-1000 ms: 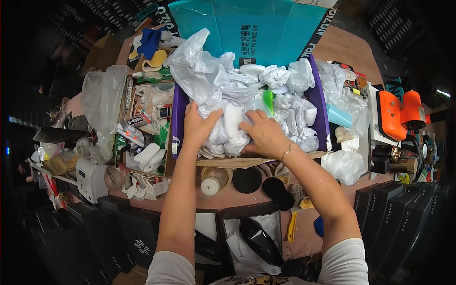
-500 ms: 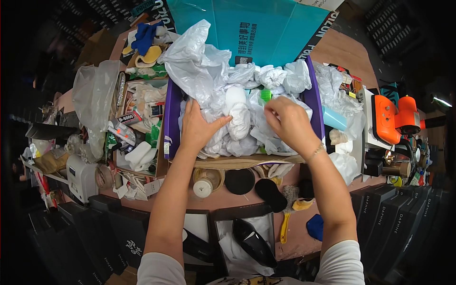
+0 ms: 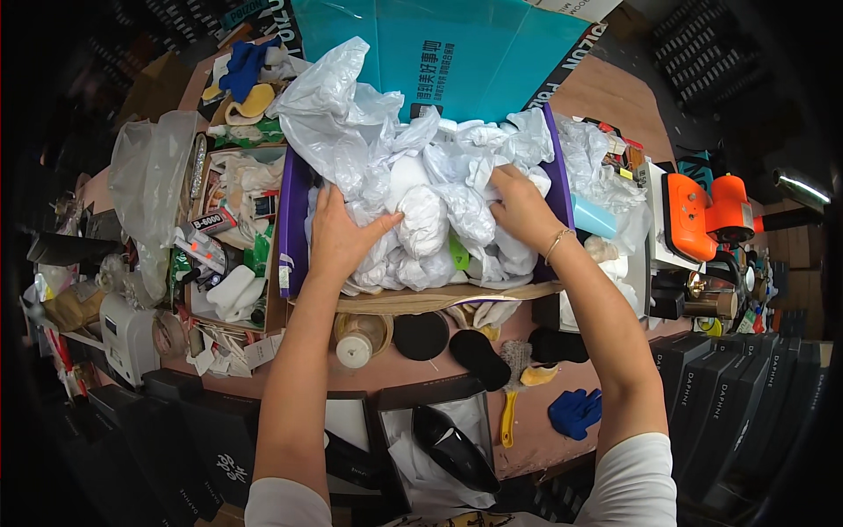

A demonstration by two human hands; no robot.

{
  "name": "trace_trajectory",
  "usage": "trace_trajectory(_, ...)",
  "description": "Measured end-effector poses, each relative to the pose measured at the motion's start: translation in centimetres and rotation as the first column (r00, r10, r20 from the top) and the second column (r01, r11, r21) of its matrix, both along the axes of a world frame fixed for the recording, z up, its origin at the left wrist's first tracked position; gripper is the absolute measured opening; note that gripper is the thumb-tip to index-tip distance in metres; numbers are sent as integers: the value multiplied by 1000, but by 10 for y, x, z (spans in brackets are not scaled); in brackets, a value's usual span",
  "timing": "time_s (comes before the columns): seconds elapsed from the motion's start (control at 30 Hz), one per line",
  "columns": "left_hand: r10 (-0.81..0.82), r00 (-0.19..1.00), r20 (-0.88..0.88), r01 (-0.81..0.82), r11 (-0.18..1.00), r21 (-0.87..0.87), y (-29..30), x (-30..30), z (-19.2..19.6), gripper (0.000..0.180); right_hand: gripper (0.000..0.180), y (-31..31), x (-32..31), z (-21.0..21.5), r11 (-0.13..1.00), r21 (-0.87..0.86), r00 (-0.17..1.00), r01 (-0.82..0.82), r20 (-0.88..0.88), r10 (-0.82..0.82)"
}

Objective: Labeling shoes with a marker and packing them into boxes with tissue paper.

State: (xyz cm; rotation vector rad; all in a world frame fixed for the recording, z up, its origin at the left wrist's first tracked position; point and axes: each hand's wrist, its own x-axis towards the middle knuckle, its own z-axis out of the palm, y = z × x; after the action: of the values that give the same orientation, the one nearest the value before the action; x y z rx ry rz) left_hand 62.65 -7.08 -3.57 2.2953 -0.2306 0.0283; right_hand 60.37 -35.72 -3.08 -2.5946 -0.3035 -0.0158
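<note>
A purple-sided box [image 3: 558, 158] in front of me is heaped with crumpled white plastic bags [image 3: 329, 110] and white wads. My left hand [image 3: 341, 235] lies at the left of the heap, fingers spread, its thumb touching a round white crumpled wad [image 3: 422, 220]. At the right of the heap, my right hand [image 3: 525, 209] has its fingers bent into a crumpled white plastic bag [image 3: 482, 169] and pinches it; the fingertips are partly hidden. A bright green piece [image 3: 458, 252] shows between the wads, nearer to me.
A teal box [image 3: 492, 53] stands behind. At left is an open box [image 3: 274, 303] of tubes and scraps; at right, an orange machine [image 3: 689, 215]. Nearer are a round jar [image 3: 355, 350], a yellow-handled brush [image 3: 508, 413], a blue cloth [image 3: 575, 413] and a black shoe [image 3: 452, 448] in a box.
My right hand has gone from near a green piece onto the white plastic at the right. That green piece is now covered, and another shows lower down. The whole view has shifted slightly.
</note>
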Motion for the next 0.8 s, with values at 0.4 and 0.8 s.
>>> trace_trajectory(0.4, -5, 1000, 13, 5, 1000, -2, 3, 1, -5, 84, 28, 13, -63, 76, 965, -101, 820, -244, -552, 149)
trace_trajectory(0.8, 6, 999, 43, -8, 999, 51, 4, 1, -12, 86, 33, -12, -36, 34, 980, 111, 746, -168, -635, 200)
